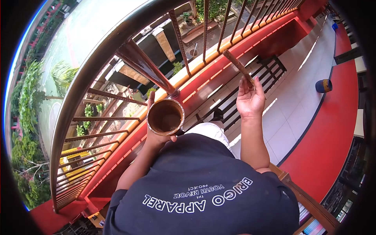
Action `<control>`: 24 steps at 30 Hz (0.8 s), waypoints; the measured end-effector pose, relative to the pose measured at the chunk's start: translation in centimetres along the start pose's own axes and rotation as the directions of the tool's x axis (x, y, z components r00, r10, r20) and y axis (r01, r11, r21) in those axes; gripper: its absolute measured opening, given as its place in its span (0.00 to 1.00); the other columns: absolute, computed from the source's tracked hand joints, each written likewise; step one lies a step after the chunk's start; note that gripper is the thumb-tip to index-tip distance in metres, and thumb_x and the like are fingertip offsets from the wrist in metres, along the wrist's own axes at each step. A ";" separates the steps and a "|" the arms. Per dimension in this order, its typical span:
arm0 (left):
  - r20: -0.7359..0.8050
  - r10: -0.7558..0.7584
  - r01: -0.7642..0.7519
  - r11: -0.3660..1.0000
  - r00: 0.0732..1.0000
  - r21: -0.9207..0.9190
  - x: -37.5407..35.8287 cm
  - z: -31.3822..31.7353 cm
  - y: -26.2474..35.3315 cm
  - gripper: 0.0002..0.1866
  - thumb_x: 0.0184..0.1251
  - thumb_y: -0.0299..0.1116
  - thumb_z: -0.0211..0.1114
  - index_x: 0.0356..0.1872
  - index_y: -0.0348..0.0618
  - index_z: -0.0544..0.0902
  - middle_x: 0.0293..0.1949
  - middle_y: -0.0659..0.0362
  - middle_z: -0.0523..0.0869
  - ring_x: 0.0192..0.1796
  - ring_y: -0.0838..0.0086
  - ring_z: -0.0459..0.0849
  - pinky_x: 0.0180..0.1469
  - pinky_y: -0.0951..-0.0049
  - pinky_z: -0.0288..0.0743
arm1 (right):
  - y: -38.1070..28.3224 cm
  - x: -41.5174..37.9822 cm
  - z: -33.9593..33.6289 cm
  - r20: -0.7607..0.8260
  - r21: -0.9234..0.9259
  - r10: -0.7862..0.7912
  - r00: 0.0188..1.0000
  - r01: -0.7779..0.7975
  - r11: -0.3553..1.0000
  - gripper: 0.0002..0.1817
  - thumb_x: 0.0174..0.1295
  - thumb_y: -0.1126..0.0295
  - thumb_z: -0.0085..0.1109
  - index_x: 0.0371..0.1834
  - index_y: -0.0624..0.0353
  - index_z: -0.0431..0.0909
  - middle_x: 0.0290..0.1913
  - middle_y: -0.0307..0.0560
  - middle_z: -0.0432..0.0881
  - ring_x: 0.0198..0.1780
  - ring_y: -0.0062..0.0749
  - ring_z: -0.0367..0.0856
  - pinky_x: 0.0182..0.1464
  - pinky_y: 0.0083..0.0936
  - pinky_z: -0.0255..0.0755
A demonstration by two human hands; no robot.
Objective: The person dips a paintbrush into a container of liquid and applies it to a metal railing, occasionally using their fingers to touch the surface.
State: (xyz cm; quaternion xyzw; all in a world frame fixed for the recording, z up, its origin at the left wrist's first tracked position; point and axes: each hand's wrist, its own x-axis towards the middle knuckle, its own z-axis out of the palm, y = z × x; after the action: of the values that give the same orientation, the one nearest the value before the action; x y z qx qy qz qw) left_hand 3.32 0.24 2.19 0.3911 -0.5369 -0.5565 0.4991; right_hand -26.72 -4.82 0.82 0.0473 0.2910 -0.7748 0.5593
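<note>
- Left hand [156,133] is wrapped around a round open tin [165,116], thumb on the near side and fingers up the far side; the tin is held upright in front of the chest, just inside the balcony railing [98,58].
- Inside the tin sits brown paint, with smears up its wall; no label can be read on it.
- Beyond the tin, the railing's thick metal top rail curves across the upper left, with a slanted brown post [147,66] meeting the red ledge [203,62] close behind the tin.
- Thin upright bars [178,37] run along the ledge toward the right; a garden and rooftops lie far below them.
- Down the middle, the person's dark shirt [203,188] carries white print, seen upside down from above: "ERIGO APPAREL" and smaller "THE YOUTH REVOLT PROJECT".
- Right hand [250,98] is raised palm up, fingers loosely curled around the handle of a brush [237,64] whose brown, paint-coated shaft points up toward the ledge and bars.
- Further right, white floor tiles [297,98] meet a red border, and a dark blue pot [324,85] stands well apart from both hands.
</note>
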 end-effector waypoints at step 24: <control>-0.107 -0.074 0.105 0.940 0.991 0.325 -5.3 -3.7 -1.6 0.80 0.32 0.76 0.72 0.76 0.36 0.32 0.44 0.58 0.86 0.50 0.70 0.86 0.61 0.65 0.76 | 13.7 11.4 -3.9 -0.046 -0.439 -0.488 0.871 0.421 0.793 0.17 0.63 0.75 0.63 0.39 0.58 0.60 0.40 0.52 0.77 0.38 0.35 0.85 0.44 0.29 0.86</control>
State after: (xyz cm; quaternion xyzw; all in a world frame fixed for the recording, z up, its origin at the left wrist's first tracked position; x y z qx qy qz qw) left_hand 7.76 4.48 -0.38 0.5189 -0.5801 -0.4619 0.4253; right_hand -19.63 -15.21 -12.38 -0.0834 0.4949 -0.8003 0.3281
